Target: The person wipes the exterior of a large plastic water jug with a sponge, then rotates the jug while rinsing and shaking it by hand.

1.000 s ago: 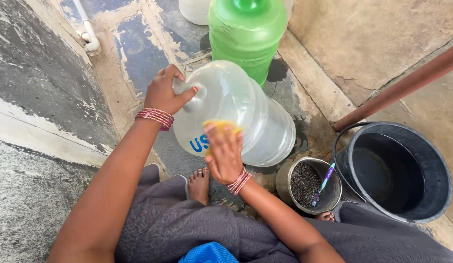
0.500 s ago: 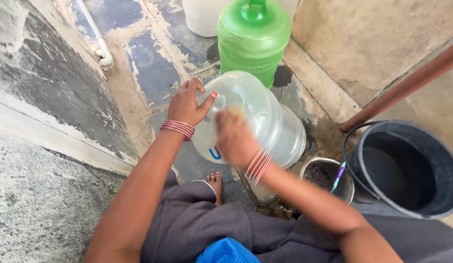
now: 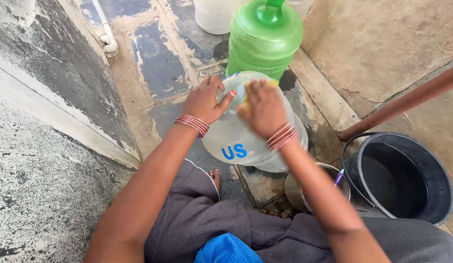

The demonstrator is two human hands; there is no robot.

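Clear water jug [image 3: 246, 141] lies tilted on the floor before the green jug [image 3: 265, 36]. Your left hand [image 3: 204, 100] grips its shoulder; your right hand [image 3: 263, 109] presses a yellow sponge [image 3: 272, 84] against it. Wet plastic could slip and roll toward the black bucket [image 3: 406, 178].

A home wash yard: worn concrete floor [image 3: 158, 68], water jugs [image 3: 264, 39], bucket [image 3: 406, 180].
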